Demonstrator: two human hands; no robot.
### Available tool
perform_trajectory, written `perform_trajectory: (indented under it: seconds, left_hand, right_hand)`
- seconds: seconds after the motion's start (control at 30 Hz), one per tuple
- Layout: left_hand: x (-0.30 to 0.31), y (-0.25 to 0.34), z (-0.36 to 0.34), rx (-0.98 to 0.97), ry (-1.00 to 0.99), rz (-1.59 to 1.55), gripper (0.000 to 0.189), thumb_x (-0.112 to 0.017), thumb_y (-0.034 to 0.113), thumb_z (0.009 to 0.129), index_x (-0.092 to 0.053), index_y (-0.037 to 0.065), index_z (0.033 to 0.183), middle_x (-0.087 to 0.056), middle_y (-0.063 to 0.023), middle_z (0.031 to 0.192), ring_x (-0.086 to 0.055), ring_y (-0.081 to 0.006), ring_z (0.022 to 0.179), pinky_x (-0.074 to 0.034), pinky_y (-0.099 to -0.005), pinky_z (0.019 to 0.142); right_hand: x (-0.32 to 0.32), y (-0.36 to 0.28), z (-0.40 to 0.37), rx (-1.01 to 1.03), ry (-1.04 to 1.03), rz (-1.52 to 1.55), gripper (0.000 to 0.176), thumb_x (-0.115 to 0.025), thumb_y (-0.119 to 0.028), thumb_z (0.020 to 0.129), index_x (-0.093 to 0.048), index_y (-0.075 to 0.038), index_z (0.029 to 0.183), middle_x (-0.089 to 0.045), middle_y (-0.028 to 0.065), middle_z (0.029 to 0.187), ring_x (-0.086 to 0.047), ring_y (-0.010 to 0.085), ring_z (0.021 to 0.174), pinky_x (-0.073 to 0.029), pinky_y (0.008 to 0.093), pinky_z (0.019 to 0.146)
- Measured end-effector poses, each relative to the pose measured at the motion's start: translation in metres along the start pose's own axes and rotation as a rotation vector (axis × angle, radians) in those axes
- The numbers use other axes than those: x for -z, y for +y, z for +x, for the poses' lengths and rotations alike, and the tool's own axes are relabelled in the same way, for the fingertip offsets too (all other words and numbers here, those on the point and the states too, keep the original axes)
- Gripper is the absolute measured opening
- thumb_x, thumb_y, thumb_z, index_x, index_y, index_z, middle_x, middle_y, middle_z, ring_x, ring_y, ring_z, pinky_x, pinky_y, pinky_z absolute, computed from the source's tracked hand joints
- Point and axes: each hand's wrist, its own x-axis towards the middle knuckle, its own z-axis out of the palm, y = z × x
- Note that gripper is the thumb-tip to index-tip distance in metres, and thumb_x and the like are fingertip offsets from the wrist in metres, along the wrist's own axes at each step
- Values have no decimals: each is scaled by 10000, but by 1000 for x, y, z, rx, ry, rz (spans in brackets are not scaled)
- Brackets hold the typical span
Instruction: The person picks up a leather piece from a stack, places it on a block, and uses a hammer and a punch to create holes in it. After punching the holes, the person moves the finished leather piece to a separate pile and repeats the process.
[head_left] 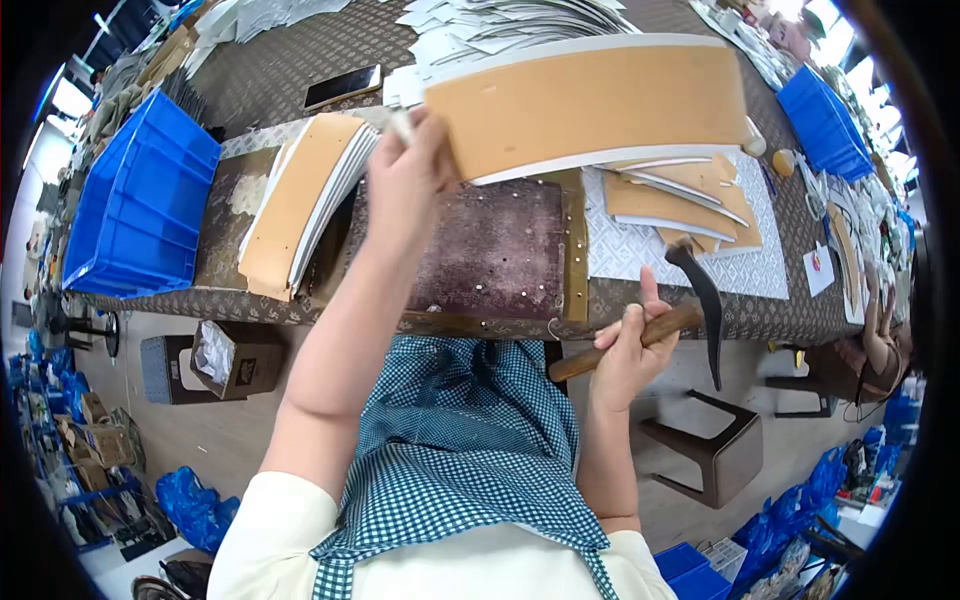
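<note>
My left hand (415, 165) is closed on the left end of a long, curved tan panel (590, 105) with white edges, slightly blurred and raised over the table. In my right hand (632, 355) is a hammer (706, 300) with a wooden handle and a dark, curved metal head; one finger points upward. Between my hands lies a worn dark red board (490, 250) with small bright studs or nails on it. A stack of similar tan and white panels (305, 200) lies to the left. More curved tan pieces (690, 205) lie loosely on a patterned white sheet (640, 262) to the right.
A blue crate (145, 200) stands at the table's left, another blue crate (825, 122) at the far right. A phone (343, 87) lies near piled white sheets (510, 25). Below are a brown stool (715, 450) and a box (240, 360). Another person (875, 350) is at right.
</note>
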Motion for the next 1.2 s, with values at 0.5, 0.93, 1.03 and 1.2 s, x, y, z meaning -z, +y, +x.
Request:
perform_trajectory:
  seconds: [0.5, 0.93, 1.03, 1.2]
  left_hand:
    - [108, 16, 6, -192, 67, 1431, 523, -717, 326, 893, -617, 8, 1296, -630, -135, 1242, -683, -224, 917, -552, -340, 801]
    - [222, 60, 32, 119, 176, 1800, 872, -727, 599, 710, -577, -29, 1295, -653, -269, 1187, -638, -362, 1125, -498, -427, 977]
    - [238, 70, 40, 110, 182, 1634, 995, -735, 585, 697, -476, -62, 1407, -602, -282, 1291, -597, -359, 1208, -454, -393, 1041]
    - [221, 81, 33, -49, 90, 1414, 980, -784, 526, 710, -449, -23, 1450, -538, -251, 1361, -566, -337, 1233, -429, -396, 1051]
  right_hand:
    - [-26, 38, -29, -263, -321, -64, 136, -495, 29, 977, -448, -35, 1087, -597, 206, 1325, -489, 38, 508, -442, 181, 439]
    - [-37, 50, -35, -308, -383, -161, 114, -522, 13, 971, -451, -34, 1046, -625, 184, 1291, -505, 48, 503, -437, 195, 424]
    - [-33, 47, -36, -293, -356, -156, 110, -518, 5, 975, -464, -30, 1064, -640, 191, 1261, -498, 55, 480, -439, 201, 421]
    - [-21, 40, -35, -267, -331, -122, 103, -516, 5, 981, -459, -41, 1053, -637, 175, 1267, -505, 47, 509, -443, 196, 433]
